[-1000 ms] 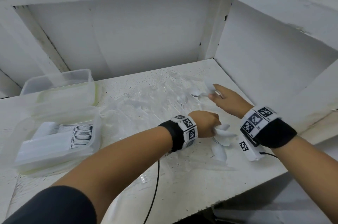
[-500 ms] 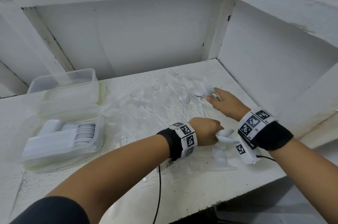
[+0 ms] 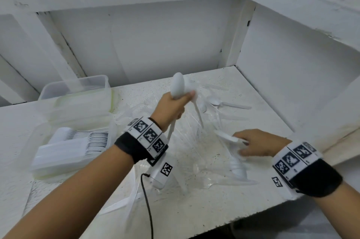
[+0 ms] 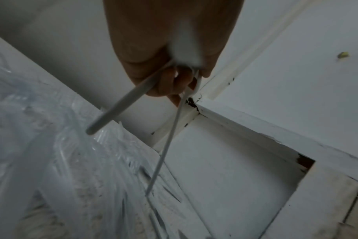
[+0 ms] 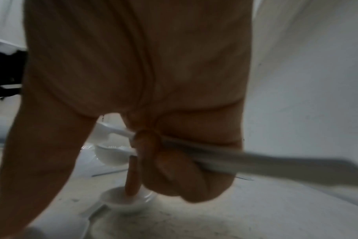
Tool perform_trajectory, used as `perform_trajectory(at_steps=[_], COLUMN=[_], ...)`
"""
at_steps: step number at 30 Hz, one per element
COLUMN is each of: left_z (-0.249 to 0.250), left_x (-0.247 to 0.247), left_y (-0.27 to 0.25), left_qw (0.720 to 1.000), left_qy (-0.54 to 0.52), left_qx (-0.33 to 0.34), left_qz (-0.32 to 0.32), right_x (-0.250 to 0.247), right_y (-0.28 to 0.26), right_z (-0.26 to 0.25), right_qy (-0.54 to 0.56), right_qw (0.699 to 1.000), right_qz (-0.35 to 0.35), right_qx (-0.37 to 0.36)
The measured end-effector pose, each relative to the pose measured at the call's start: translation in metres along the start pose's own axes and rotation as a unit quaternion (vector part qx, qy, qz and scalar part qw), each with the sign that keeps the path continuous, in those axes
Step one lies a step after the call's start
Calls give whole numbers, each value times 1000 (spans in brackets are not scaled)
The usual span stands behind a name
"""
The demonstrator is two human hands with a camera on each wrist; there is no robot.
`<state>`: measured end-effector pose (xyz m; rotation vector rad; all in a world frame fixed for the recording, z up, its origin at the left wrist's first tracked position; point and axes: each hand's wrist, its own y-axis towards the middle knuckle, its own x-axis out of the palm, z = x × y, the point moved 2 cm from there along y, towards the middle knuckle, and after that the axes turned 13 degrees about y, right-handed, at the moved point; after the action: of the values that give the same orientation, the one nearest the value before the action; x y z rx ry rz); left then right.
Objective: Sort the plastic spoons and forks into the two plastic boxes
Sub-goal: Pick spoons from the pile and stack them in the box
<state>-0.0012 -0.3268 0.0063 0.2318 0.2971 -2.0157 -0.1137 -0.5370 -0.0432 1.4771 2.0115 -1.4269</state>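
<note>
Plastic spoons (image 3: 178, 90) look light, thin and slick, so I grip them near the necks. My left hand (image 3: 169, 109) is fisted on a bunch at twelve o'clock; my right hand (image 3: 259, 144) pinches more (image 5: 110, 155) at three. Both boxes (image 3: 74, 94) sit around nine.

The left hand (image 3: 171, 109), which a second ago was low beside the right wrist gripping white plastic spoons (image 3: 177, 87), has risen above the clear plastic wrap (image 3: 187, 153), bowls up and handles dangling. The right hand (image 3: 257, 142) has drawn back from the far spoons to nearer ones, clutching several.
</note>
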Motion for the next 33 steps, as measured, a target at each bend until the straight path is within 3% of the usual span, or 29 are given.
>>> perform_trajectory(at_steps=[3,8,15,20,23,26,29,31,33], left_z=[-9,-19,-24,-29,-30,-28,-25,-24,-24], left_x=[-11,-18,-24,-32,-35,-39,-44,-48,-53], left_y=[2,2,-1,-5,-7,-10,-15,-20,-26], left_qw=[999,997,996,996,993,991,990,991,990], left_qy=[-42,-74,-78,-68,-96,-121,-130,-124,-129], left_qx=[-8,-37,-49,-58,-64,-64,-60,-57,-54], left_qz=[10,8,12,12,4,4,2,-4,-12], right_x=[16,21,21,19,7,-7,-18,-21,-19], right_y=[-3,-2,4,0,-7,-10,-9,-7,-3], right_z=[3,5,14,-5,-28,-63,-102,-126,-147], right_qy=[-45,-67,-126,-132,-66,-7,55,171,324], right_qw=[997,996,989,984,970,928,884,866,847], right_qz=[-42,-25,71,120,202,289,346,348,299], right_qx=[47,55,42,-19,-118,-236,-309,-315,-296])
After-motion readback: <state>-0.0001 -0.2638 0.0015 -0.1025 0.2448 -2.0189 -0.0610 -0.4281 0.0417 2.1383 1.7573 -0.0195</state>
